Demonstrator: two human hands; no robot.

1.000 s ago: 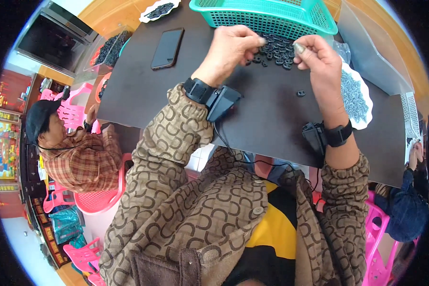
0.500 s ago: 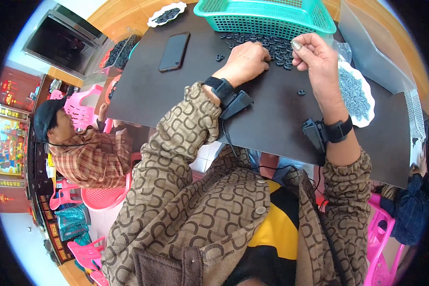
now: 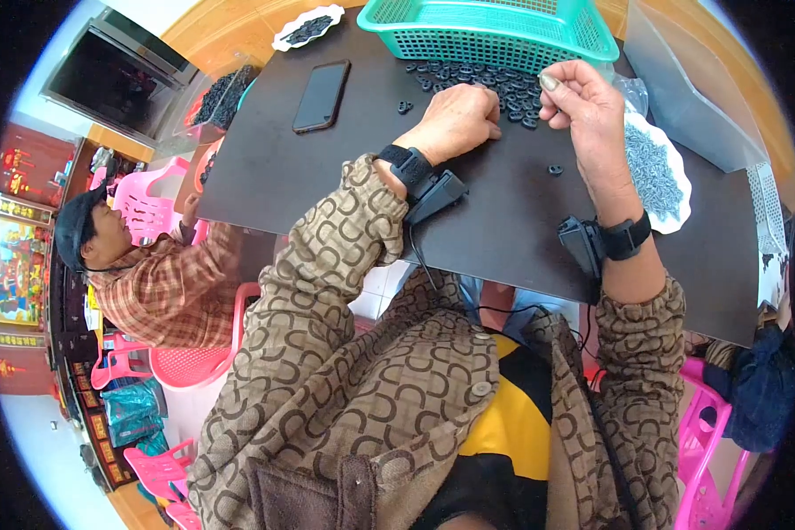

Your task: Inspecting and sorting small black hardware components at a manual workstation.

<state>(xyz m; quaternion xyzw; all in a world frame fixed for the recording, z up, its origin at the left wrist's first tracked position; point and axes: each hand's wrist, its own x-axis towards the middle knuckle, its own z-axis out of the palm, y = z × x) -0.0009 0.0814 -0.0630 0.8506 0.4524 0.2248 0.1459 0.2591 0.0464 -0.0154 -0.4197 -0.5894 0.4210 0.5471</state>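
A heap of small black ring-shaped parts lies on the dark table, just in front of a teal plastic basket. My left hand rests on the table at the near edge of the heap, curled into a loose fist. My right hand hovers just to the right of it, thumb and fingertips pinched together. Anything between them is too small to see. Both wrists wear black straps with small black devices.
A black phone lies left of the heap. A white dish of tiny dark pieces sits right of my right hand, another white dish at the far left. Single black parts lie loose. A person in a plaid shirt sits to my left among pink chairs.
My left hand has drawn back from the heap toward me and settled on the table. My right hand has stayed pinched by the heap's right side.
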